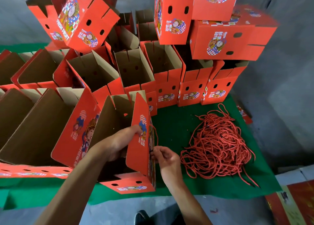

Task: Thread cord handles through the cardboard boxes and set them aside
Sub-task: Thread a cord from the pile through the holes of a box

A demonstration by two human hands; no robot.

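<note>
The left hand (119,142) reaches into the open top of the nearest red box (134,156), its fingers curled over the upright side flap with the fingertips showing on the printed outer face, so it grips that flap from inside. The right hand (165,156) sits just outside the same flap, thumb and fingers pinched together on the dark tip of a red cord (155,134) that arcs up along the box's side wall; the rest of that hand is loosely curled. The box stands between the two forearms, at the near edge of a green cloth (169,123) covering the table.

Just to the right of the right hand lies a loose tangled heap of red cords (219,148) on the cloth. Left of the left hand stand more open boxes (39,123), brown inside, packed side by side. Beyond both hands a row of upright boxes (192,89) shows paired oval holes in the front walls, and above those more boxes are stacked (226,38), some tilted. Below the hands a dark shoe (141,216) shows on the grey floor, and printed sheets (295,204) lie at the lower right
</note>
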